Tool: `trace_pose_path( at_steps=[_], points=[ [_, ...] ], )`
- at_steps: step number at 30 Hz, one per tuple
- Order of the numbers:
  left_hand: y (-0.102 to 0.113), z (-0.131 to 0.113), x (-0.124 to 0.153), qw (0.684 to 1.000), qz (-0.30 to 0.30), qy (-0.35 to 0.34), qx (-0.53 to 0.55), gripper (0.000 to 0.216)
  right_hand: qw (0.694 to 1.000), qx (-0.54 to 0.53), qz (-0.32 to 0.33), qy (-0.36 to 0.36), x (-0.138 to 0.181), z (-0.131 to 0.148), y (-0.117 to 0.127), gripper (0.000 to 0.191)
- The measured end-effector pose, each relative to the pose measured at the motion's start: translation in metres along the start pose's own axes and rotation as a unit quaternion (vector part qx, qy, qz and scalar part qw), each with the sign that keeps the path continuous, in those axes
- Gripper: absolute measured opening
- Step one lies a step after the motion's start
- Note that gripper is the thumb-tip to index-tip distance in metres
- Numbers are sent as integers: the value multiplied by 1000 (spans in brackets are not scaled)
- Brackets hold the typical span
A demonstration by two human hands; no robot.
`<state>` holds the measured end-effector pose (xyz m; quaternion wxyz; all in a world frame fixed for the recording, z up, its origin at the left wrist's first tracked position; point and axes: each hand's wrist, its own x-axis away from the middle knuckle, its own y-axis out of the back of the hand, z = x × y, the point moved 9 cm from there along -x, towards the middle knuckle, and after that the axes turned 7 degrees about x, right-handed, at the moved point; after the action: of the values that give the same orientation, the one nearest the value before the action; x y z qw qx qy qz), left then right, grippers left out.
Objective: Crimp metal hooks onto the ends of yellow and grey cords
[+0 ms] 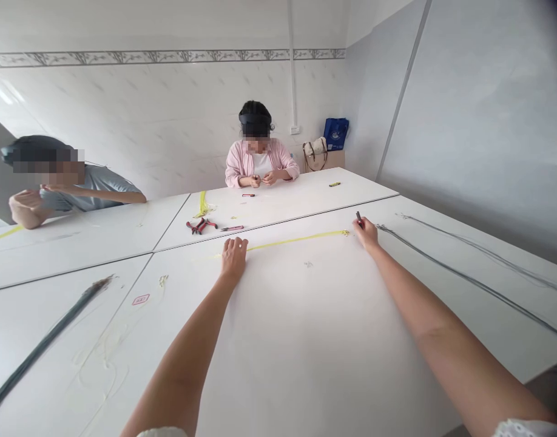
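Note:
A bundle of yellow wires [297, 240] lies stretched across the far part of the white table [306, 340]. My left hand [233, 255] presses down on the bundle's left stretch, fingers curled onto it. My right hand [364, 230] is at the bundle's right end, closed round a small dark tool [358, 216] that sticks up from the fingers.
Long grey wire bundles [469, 279] run along the right side and another [46, 340] on the left. Red pliers [201, 226] and cutters lie beyond. A person in pink [260, 164] sits opposite, another person [69, 188] at the left.

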<state>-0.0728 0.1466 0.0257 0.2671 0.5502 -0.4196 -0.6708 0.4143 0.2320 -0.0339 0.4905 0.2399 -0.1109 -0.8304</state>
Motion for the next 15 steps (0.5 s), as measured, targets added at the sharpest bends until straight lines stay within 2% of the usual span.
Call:
trace_pose_path(
  at_steps=[5,10,13,15],
  points=[
    [5,-18,11,999,22,-33,9,46,992,-120,18,-46,13,-12,8,34],
    [10,-32,37,994,64,-76,34,45,969,-233,63,-55,37,-12,14,26],
    [19,-19,55,992,89,-76,47,42,955,-280,80,-51,51,-7,19,26],
    [31,7,66,993,102,-48,45,38,950,-298,83,-52,57,-3,20,24]
  ],
)
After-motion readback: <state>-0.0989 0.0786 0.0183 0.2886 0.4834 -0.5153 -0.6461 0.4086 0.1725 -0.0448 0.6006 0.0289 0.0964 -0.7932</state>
